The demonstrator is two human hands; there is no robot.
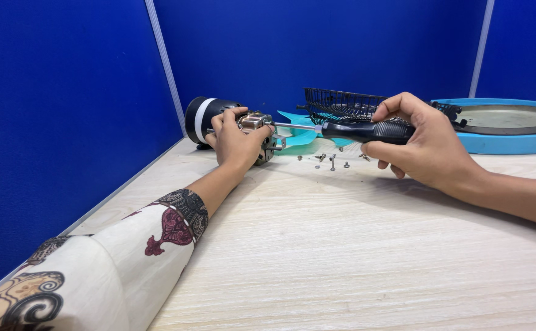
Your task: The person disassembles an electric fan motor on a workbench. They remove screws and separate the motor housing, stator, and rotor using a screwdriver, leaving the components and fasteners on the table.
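On the pale wooden table [317, 245], a small fan motor [257, 132] clasped from behind by left hand [236, 142], fingers curled over its metal body; black-handled screwdriver [366, 130] clenched in right hand [418, 144], tip touching the motor; loose screws [331, 159] between.

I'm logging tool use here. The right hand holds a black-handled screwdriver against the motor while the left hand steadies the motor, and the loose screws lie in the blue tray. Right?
Not quite. The head view shows the screws lying loose on the table, not in a tray. The rest holds: the right hand holds the screwdriver against the motor while the left hand steadies it.
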